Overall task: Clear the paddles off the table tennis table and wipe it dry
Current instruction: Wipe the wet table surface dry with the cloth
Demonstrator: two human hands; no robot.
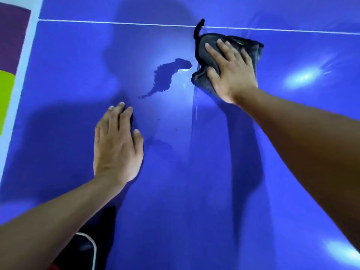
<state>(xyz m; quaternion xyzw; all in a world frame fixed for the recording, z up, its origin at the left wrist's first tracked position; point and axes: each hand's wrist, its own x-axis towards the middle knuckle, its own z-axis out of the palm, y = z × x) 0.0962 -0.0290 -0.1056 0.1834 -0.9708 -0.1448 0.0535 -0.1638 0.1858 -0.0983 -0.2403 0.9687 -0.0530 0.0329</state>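
Right hand (232,75) presses grey cloth (202,53) (folded) beside puddle (167,75) on blue table (68,75).

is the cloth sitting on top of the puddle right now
No, the grey cloth lies pressed flat under the right hand, just right of the dark puddle, which is uncovered on the blue table.

Purple panel (11,36) and lime panel (5,98) at left; glare spots at right

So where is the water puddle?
The puddle lies mid-table in the head view, just left of the grey cloth under the right hand, beyond the left hand.
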